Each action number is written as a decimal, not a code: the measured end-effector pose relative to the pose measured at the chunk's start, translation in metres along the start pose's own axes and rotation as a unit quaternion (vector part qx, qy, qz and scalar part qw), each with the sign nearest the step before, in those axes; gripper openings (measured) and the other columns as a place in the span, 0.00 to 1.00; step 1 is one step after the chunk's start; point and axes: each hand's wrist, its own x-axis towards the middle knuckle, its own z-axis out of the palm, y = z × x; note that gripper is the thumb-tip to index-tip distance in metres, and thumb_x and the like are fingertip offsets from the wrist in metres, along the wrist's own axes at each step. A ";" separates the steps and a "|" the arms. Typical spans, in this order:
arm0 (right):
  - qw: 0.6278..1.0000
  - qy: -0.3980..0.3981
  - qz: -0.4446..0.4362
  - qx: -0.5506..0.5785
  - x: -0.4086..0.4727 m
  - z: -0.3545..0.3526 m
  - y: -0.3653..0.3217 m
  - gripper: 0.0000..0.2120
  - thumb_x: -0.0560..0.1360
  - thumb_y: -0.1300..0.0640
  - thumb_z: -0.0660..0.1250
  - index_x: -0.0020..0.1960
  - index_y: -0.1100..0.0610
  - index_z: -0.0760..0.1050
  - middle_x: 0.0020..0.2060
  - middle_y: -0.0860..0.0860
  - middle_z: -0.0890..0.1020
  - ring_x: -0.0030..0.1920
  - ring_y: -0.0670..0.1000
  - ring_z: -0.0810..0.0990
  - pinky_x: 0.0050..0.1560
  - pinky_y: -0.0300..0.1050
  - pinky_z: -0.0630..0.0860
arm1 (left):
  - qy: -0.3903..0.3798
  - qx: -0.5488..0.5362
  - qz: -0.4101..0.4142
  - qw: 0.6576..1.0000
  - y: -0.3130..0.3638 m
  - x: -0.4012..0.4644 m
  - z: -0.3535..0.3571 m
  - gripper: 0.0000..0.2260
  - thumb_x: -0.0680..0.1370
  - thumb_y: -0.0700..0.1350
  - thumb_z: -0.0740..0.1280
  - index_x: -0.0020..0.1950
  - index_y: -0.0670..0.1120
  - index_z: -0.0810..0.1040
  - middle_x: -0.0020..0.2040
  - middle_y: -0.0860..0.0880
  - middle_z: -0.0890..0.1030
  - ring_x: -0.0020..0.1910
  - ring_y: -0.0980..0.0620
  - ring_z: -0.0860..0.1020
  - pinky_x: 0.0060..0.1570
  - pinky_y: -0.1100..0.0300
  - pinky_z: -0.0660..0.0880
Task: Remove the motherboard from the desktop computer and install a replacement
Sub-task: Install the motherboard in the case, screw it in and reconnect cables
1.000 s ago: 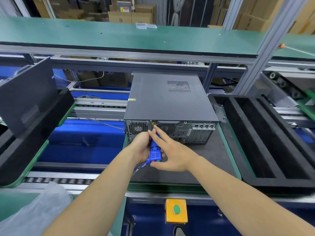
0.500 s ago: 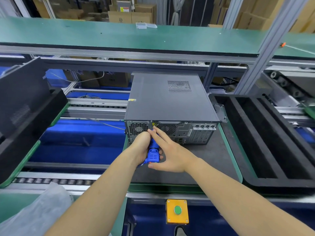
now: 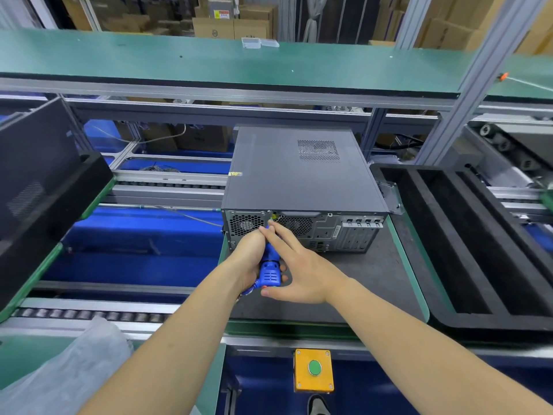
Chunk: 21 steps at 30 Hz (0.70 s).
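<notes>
A grey desktop computer [image 3: 299, 172] lies flat on a dark mat [image 3: 368, 283], its rear panel with fan grilles facing me and its lid closed. My left hand [image 3: 250, 259] grips a blue electric screwdriver [image 3: 270, 272] whose tip points at the top of the rear panel, between the two fan grilles. My right hand [image 3: 302, 271] lies along the tool with straight fingers, fingertips up by the tip and thumb under the tool's rear end. The motherboard is hidden inside the case.
A black foam tray [image 3: 466, 235] with long slots sits right of the computer. A tilted black foam holder [image 3: 45, 187] stands at the left over the blue conveyor. A yellow box with a green button [image 3: 314, 368] is mounted below the bench edge. A green shelf [image 3: 209, 61] runs overhead.
Both hands and the screwdriver have edged slightly toward the rear panel. The computer has not moved.
</notes>
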 end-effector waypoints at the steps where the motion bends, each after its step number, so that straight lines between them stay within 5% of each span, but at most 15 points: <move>1: 1.000 -0.002 -0.003 -0.002 0.001 0.000 -0.001 0.51 0.68 0.35 0.71 0.75 0.28 0.36 0.76 0.31 0.40 0.52 0.50 0.81 0.48 0.45 0.79 | 0.003 -0.009 0.001 1.000 0.000 -0.001 -0.001 0.09 0.83 0.49 0.60 0.50 0.46 0.76 0.36 0.43 0.75 0.33 0.45 0.73 0.37 0.52 0.72; 21: 1.000 -0.008 0.012 0.001 0.004 0.002 -0.002 0.50 0.67 0.35 0.71 0.75 0.28 0.39 0.76 0.31 0.42 0.52 0.49 0.80 0.53 0.51 0.80 | -0.011 0.002 0.004 1.000 0.000 -0.001 -0.008 0.10 0.83 0.47 0.59 0.48 0.44 0.77 0.33 0.43 0.77 0.29 0.45 0.73 0.36 0.51 0.73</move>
